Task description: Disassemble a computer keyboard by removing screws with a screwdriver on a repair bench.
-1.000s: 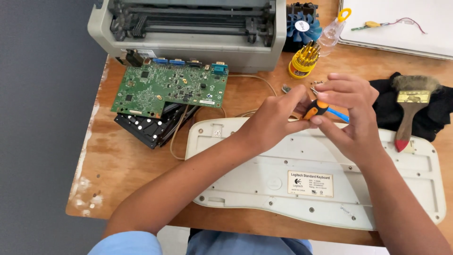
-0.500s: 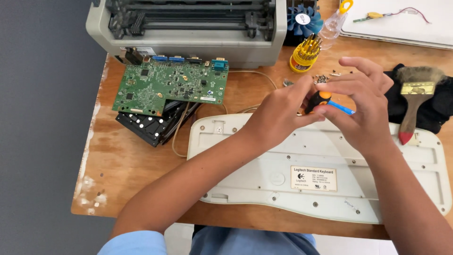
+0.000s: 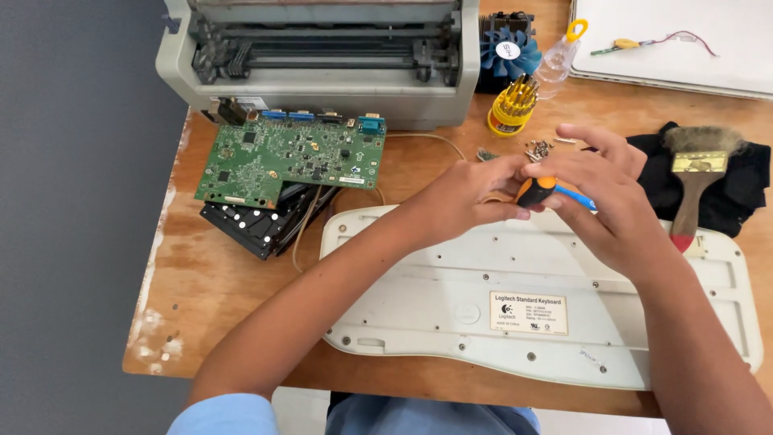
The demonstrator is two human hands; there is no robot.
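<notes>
Since half a second ago we see both hands sit slightly lower over the keyboard (image 3: 451,298), which lies face down, white, its label at 6 o'clock of the hands. The left hand (image 3: 463,197) and right hand (image 3: 600,201) both pinch the screwdriver (image 3: 538,191), orange and black with a blue end, above the keyboard's top edge. Its tip is hidden by fingers; the screws (image 3: 538,149) at 12 o'clock are too small to count.
</notes>
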